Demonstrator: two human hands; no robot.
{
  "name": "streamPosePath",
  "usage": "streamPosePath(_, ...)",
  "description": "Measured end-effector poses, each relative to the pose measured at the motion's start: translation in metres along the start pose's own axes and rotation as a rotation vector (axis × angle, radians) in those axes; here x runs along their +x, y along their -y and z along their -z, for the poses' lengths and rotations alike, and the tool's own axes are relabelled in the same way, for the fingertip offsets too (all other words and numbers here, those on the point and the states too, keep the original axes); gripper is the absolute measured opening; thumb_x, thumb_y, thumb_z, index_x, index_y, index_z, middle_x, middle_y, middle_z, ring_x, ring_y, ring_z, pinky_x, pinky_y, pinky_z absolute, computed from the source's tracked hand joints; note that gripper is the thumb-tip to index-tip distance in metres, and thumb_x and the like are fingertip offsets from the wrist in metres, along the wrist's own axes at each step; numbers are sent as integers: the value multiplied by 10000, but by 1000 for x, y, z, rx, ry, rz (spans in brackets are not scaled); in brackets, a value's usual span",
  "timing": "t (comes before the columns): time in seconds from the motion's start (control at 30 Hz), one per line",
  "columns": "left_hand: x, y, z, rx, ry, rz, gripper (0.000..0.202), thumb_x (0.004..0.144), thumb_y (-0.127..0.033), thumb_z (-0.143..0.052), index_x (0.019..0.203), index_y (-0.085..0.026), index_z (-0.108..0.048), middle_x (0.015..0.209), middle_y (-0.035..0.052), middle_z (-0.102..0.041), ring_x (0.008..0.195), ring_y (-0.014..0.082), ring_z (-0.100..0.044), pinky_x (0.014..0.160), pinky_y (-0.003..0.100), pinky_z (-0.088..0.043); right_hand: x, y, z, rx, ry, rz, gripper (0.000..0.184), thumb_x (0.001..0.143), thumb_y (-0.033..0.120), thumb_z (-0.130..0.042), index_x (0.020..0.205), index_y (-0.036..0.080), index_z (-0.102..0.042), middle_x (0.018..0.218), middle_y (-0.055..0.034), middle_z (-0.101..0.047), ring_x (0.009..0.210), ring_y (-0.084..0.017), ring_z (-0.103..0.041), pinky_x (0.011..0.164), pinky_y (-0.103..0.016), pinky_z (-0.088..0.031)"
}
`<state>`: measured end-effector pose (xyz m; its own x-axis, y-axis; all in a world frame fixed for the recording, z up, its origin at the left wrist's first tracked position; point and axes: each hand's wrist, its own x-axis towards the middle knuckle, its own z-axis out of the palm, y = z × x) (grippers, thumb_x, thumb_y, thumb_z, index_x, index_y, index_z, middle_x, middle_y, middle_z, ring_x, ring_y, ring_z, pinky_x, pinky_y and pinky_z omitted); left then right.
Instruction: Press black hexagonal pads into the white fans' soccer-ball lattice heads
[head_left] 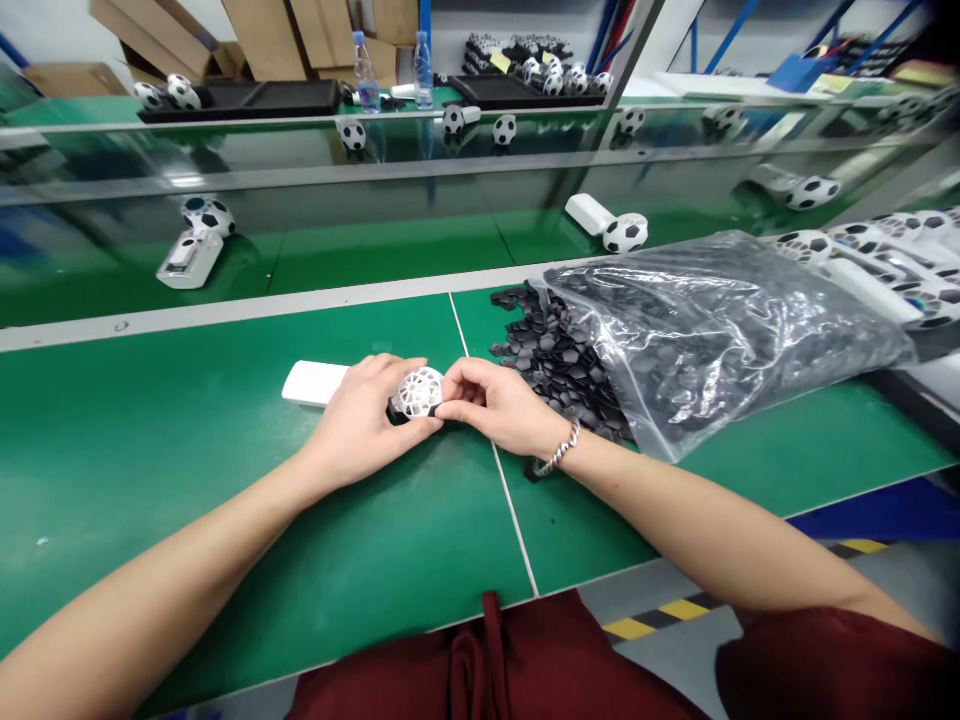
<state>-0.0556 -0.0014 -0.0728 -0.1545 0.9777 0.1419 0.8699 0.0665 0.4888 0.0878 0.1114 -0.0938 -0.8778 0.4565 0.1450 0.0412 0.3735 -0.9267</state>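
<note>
My left hand is wrapped round a white device with a soccer-ball head, holding it against the green bench. The lattice-like ball head shows between thumb and fingers, and its white handle sticks out to the left from under the hand. At the right side of the ball, my right hand has thumb and forefinger pinched together. Dark bits show by the fingertips, but what the pinch holds is too small to tell. Just beyond my right hand lies a heap of small flat black pieces, spilling from a clear plastic bag.
Behind the bench runs a green conveyor carrying soccer-ball devices, one at left, another nearer the middle. More white parts are piled at right. Black trays and water bottles stand on the far side.
</note>
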Motion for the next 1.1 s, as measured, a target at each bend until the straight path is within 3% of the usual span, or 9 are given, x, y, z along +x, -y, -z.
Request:
streamPosePath(0.17,-1,-1,-1,21,-2,-28,499,736,-432,-570,1135,-136,-529,1044,99,-575,987,247,-502,876,398,-405,4,-1,-1,5,-9,-60,261,652,183,-686,813,166,-482,883,3,-513,643,-69,-506,586,-215,-441)
streamPosePath(0.27,0,3,4,10,61,-49,521,727,-447,-580,1160,-165,-511,1083,98,-566,1008,252,-503,879,398,-410,9,1,17,-16,-17,-6,237,667,236,-682,820,158,-519,843,0,-552,632,-76,-510,583,-220,-439)
streamPosePath(0.43,-2,9,12,61,192,-76,605,746,-492,-557,1270,-222,-423,1289,83,-483,1251,308,-315,1025,517,-230,11,0,65,-436,-349,-15,45,734,191,-608,705,157,-609,675,2,-595,595,-101,-510,605,-250,-417)
streamPosePath(0.53,-6,5,5,116,151,8,692,731,-548,-552,1311,-226,-354,1352,93,-417,1322,345,-152,1029,599,-132,9,-5,72,-682,-222,-89,61,724,161,-622,672,174,-651,686,-2,-626,599,-114,-531,612,-261,-411)
streamPosePath(0.67,-7,2,-3,111,106,33,578,775,-512,-517,1260,-225,-389,1313,88,-454,1323,329,-169,1030,630,-28,6,-8,58,-874,-3,-49,68,769,201,-617,771,186,-684,795,-35,-654,759,-168,-563,694,-287,-417)
streamPosePath(0.77,-7,5,-2,38,167,-26,546,781,-423,-538,1270,-249,-370,1351,64,-419,1343,303,-127,1050,602,-66,5,-9,48,-1062,108,45,94,798,172,-587,813,161,-679,810,-71,-646,821,-202,-531,712,-305,-399)
streamPosePath(0.9,-10,3,-3,-95,159,13,553,761,-416,-563,1251,-227,-390,1420,82,-312,1360,299,-46,1058,552,-186,7,-12,41,-1239,136,146,188,860,124,-457,848,123,-645,801,-93,-609,781,-203,-501,684,-306,-375)
streamPosePath(1.0,-10,1,-5,-145,112,11,492,712,-419,-621,1132,-205,-480,1332,93,-430,1357,300,-85,1068,525,-203,13,-18,39,-1286,112,132,191,861,104,-429,903,97,-615,851,-112,-590,797,-213,-508,696,-312,-374)
streamPosePath(1.1,-8,3,-5,-197,137,-73,409,697,-291,-622,1081,-218,-498,1269,65,-497,1351,253,-160,1080,466,-227,20,-25,40,-1236,43,85,193,855,85,-413,916,79,-596,881,-129,-586,826,-225,-524,726,-318,-385)
